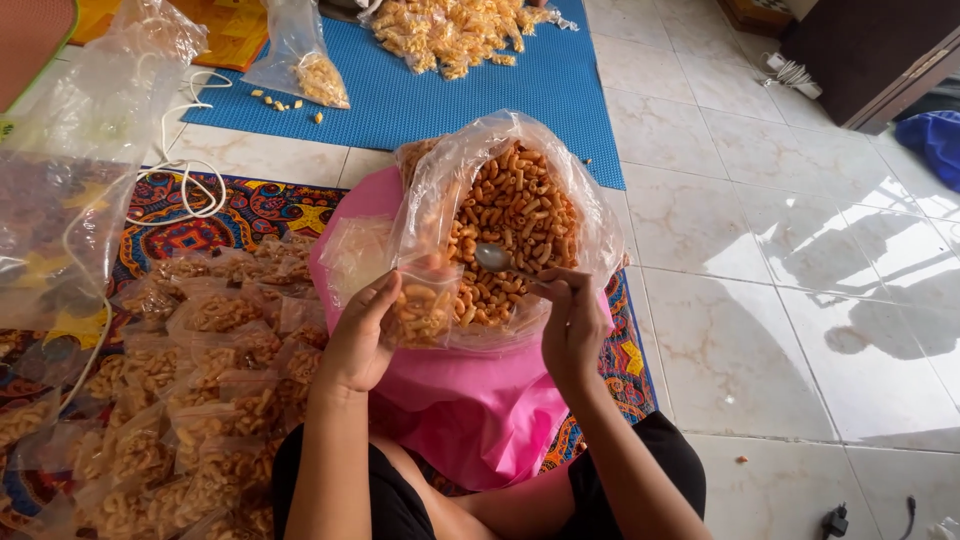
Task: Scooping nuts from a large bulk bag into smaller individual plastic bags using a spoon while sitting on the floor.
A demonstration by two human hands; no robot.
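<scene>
Head view looks down at your two hands over a big clear plastic bag (560,160) full of orange curled macaroni snacks (515,215), which sits on a pink cloth (480,410) in front of your lap. Your left hand (360,335) holds a small clear pouch (425,300) at its side, fingers (385,292) curled and pinching the plastic, so the pouch hangs at the near left rim of the big bag. The pouch already has some of the orange snacks in it. Your right hand (572,320) grips the handle of a metal spoon (493,257), fingers pressed together around it; the spoon bowl lies over the snacks inside the big bag, just right of the pouch mouth. Whether the spoon carries anything, you cannot tell from here.

To your left, many small filled pouches (200,400) lie heaped on a patterned mat (230,215). A large crumpled clear bag (70,170) stands at the far left, with a white cord (195,175) looped beside it. Farther away, a blue mat (470,100) carries another partly filled bag (305,60), a few loose pieces, and a pile of paler snacks (450,30). White floor tiles (780,270) stretch away on your right.
</scene>
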